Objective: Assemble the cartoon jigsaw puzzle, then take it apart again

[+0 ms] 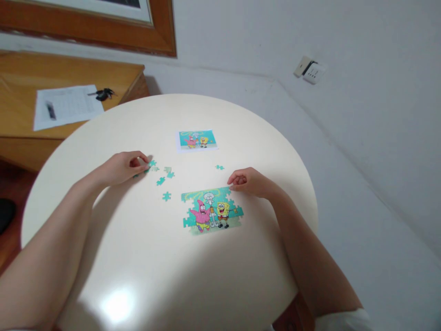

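A partly joined jigsaw puzzle (pixel 203 214) with cartoon figures lies on the round table, its left and right sides jagged. At its upper right corner is my right hand (pixel 250 181), fingers curled in and fingertips at the edge; whatever they pinch is hidden. My left hand (pixel 126 166) reaches in from the left, thumb and forefinger closed around a teal puzzle piece (pixel 152 163). Several loose pieces lie beside it, among them a teal one (pixel 161 181) and a cross-shaped one (pixel 166 196). Another small piece (pixel 219 167) sits above the puzzle.
A printed reference picture (pixel 197 139) lies farther back on the white round table (pixel 138 257). Behind it on the left, a wooden cabinet (pixel 131 69) bears a paper sheet (pixel 69 105) and black keys (pixel 104 94). Wall sockets (pixel 313 72) are at the right.
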Demonstrator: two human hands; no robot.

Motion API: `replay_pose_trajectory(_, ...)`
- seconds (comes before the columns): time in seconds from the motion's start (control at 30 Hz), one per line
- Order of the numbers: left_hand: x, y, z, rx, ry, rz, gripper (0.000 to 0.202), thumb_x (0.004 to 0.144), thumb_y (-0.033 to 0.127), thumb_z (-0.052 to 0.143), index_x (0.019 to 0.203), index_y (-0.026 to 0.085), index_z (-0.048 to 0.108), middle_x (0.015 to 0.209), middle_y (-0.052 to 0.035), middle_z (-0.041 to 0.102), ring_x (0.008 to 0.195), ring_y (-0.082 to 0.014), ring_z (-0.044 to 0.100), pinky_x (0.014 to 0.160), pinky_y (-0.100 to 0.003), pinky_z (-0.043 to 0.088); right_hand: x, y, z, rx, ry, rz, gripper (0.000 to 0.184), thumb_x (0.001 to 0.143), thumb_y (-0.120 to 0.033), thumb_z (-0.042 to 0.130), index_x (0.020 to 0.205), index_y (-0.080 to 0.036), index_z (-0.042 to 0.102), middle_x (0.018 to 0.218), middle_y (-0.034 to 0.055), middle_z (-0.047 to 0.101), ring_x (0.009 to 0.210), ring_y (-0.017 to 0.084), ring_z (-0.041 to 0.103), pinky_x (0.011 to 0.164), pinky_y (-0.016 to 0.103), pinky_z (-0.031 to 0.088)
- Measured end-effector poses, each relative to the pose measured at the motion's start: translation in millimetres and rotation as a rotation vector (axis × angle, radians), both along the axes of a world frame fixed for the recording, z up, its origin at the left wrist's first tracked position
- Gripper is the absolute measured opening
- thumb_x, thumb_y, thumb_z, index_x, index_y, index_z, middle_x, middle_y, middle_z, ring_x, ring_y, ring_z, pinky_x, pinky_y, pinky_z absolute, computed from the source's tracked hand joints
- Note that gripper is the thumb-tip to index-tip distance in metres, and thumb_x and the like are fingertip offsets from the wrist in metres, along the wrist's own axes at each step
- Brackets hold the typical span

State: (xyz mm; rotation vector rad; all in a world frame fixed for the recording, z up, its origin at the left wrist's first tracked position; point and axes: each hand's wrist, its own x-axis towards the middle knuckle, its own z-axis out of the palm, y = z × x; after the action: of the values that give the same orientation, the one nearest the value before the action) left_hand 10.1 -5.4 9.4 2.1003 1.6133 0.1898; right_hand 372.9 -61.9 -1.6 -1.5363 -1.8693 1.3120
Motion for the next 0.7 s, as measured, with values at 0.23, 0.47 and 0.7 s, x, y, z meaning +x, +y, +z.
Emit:
replay_pose_trajectory(0.23, 2.2, -0.4, 1.8, 0.01, 0.018, -0.006, 0.032, 0.075, 0.042, 0.045, 0.089, 0.016, 0.057, 0.067, -0.0022, 0.061, 0.06, -0.0144, 0.05, 0.06, -0.026, 0.036, -1.3, -0.2, -0.5, 0.032, -0.018, -0.009, 0.01, 0.061, -0.023, 0.063, 0.067, -0.015, 0.062, 0.056, -0.0029, 0.055, 0.053, 0.009, 0.049, 0.052, 0.022, 0.039)
replay_pose_trajectory(0.47, -0.9, 0.9, -2.1, 0.052, 0.011, -0.01, 0.033, 0.074, 0.037, 0.042, 0.092, 0.016, 0.06, 0.065, -0.0021, 0.06, 0.059, -0.0154, 0.051, 0.059, -0.026, 0.038, 0.1, 4.2, -7.2, 0.167, 0.004, -0.21, 0.017, 0.067, -0.032, 0.058, 0.07, -0.015, 0.06, 0.055, -0.0018, 0.055, 0.048, 0.008, 0.045, 0.044, 0.021, 0.032)
replay_pose_trajectory(0.7, 0.0, -1.2, -2.3, 0.081, -0.016, -0.021, 0.031, 0.075, 0.03, 0.04, 0.093, 0.016, 0.061, 0.068, -0.0019, 0.063, 0.062, -0.0148, 0.055, 0.061, -0.025, 0.041, -1.5, 6.6, -10.9, 0.255, 0.059, -0.364, 0.022, 0.064, -0.039, 0.058, 0.07, -0.017, 0.059, 0.051, -0.0028, 0.049, 0.045, 0.009, 0.039, 0.043, 0.024, 0.028)
